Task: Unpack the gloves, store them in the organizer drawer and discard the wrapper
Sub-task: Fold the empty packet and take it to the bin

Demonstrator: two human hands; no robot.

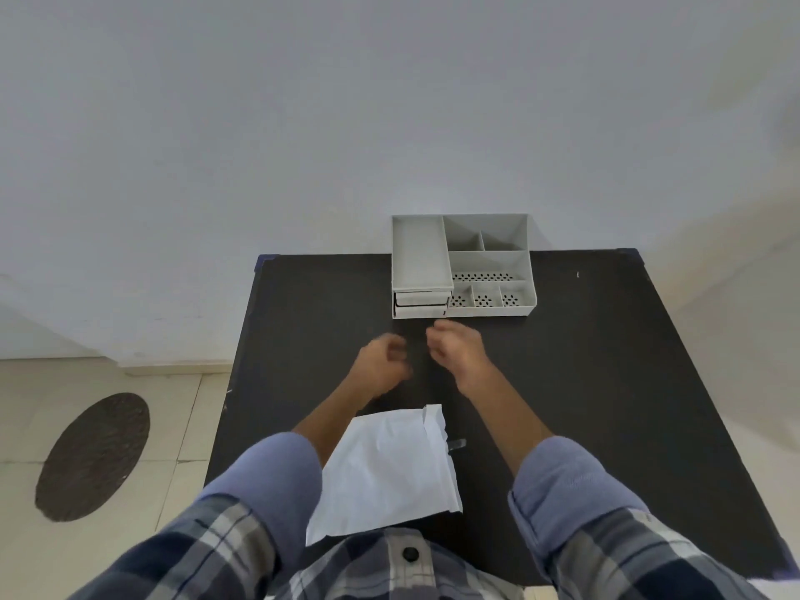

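Wrapper [385,469] lies nearest me, long axis running away, while my left hand [381,361] and right hand [456,348] hover loosely curled, empty, just before the organizer [463,266].

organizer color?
Light grey organizer, some compartment floors perforated with dark holes. Only the head view shows it, against the black table.
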